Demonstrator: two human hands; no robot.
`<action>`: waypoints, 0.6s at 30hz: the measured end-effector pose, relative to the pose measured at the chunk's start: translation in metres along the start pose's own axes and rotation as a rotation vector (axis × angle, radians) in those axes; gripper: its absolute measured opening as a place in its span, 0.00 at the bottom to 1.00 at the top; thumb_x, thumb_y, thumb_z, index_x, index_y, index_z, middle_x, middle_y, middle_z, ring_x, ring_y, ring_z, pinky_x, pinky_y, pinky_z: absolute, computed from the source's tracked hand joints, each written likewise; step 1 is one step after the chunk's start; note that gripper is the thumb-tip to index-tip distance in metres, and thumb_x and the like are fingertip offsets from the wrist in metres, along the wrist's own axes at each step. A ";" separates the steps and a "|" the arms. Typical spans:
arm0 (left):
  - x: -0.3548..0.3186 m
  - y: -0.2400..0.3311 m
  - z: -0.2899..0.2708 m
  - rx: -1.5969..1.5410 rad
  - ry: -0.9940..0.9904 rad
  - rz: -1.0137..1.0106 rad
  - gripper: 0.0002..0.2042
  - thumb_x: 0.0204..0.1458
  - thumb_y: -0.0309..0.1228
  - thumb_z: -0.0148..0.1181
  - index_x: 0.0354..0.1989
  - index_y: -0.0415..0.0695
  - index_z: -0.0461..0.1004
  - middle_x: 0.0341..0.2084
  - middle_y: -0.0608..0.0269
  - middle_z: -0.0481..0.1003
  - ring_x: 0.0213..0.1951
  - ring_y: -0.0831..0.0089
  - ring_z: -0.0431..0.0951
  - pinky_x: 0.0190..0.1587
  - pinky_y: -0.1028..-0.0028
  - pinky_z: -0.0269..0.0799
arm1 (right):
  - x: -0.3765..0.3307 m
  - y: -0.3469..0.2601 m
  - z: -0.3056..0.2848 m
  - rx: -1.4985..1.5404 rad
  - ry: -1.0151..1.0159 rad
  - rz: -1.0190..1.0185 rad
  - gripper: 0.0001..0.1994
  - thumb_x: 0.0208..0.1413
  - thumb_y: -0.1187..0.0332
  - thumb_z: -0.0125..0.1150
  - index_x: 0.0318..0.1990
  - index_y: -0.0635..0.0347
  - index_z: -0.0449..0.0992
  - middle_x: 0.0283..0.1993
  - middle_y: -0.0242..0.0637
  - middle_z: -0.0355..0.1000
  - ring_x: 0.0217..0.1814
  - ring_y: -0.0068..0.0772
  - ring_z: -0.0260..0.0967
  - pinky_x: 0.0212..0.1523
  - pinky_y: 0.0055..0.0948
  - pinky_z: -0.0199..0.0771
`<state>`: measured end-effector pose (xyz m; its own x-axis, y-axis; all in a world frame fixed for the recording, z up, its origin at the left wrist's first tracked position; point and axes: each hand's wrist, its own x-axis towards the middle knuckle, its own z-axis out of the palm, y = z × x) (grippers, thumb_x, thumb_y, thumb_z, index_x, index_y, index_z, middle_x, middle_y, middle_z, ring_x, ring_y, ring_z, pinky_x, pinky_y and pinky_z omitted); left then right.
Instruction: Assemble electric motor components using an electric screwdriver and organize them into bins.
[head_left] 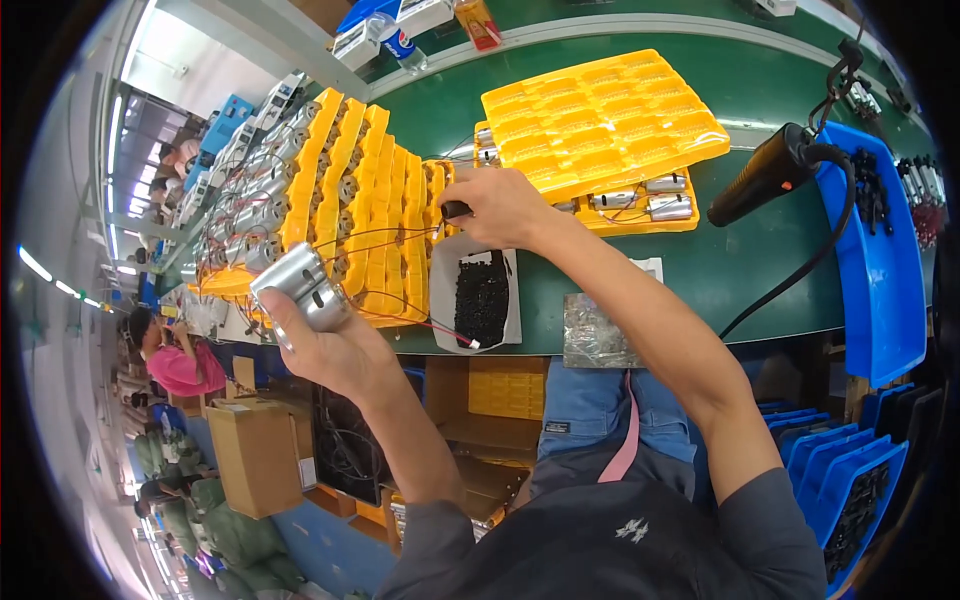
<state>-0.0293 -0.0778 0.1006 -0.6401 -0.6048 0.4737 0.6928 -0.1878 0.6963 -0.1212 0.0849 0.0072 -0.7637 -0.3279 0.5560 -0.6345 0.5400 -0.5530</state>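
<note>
In my left hand are silver cylindrical motors, apparently two side by side, gripped between thumb and fingers. Thin dark red wires run from them toward my right hand, and another pair ends in a white connector. My right hand is closed, pinching a small black piece near the wire ends; its exact kind cannot be made out. Below that hand stands a white tray holding many tiny black parts.
Stacked yellow trays of motors rise on the left. Another yellow tray lies over motors at the back. A metal plate sits at the green bench's edge. Right: a black corded tool and blue bin. A person in pink is far left.
</note>
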 end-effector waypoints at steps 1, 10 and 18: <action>0.000 -0.002 0.001 0.010 0.011 0.020 0.23 0.57 0.37 0.54 0.52 0.28 0.64 0.45 0.48 0.71 0.46 0.63 0.74 0.51 0.63 0.71 | -0.002 0.003 0.003 0.003 -0.002 0.002 0.10 0.44 0.70 0.60 0.37 0.53 0.77 0.33 0.37 0.72 0.38 0.42 0.72 0.36 0.39 0.72; -0.010 -0.030 0.017 0.088 0.052 0.095 0.19 0.55 0.35 0.58 0.46 0.29 0.67 0.39 0.47 0.73 0.38 0.63 0.77 0.41 0.66 0.76 | -0.013 0.009 0.008 0.167 0.126 -0.034 0.08 0.40 0.71 0.63 0.32 0.54 0.78 0.31 0.34 0.73 0.36 0.39 0.72 0.34 0.35 0.72; 0.004 -0.055 0.054 0.184 0.098 0.236 0.17 0.53 0.34 0.61 0.42 0.31 0.70 0.35 0.50 0.75 0.29 0.67 0.78 0.30 0.74 0.76 | -0.024 0.007 0.005 0.170 0.066 -0.005 0.10 0.37 0.76 0.62 0.31 0.56 0.77 0.35 0.34 0.75 0.36 0.39 0.73 0.33 0.32 0.72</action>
<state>-0.0880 -0.0284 0.0930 -0.4275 -0.6888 0.5855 0.7409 0.1042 0.6635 -0.1084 0.0930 -0.0129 -0.7543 -0.2756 0.5958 -0.6538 0.3979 -0.6436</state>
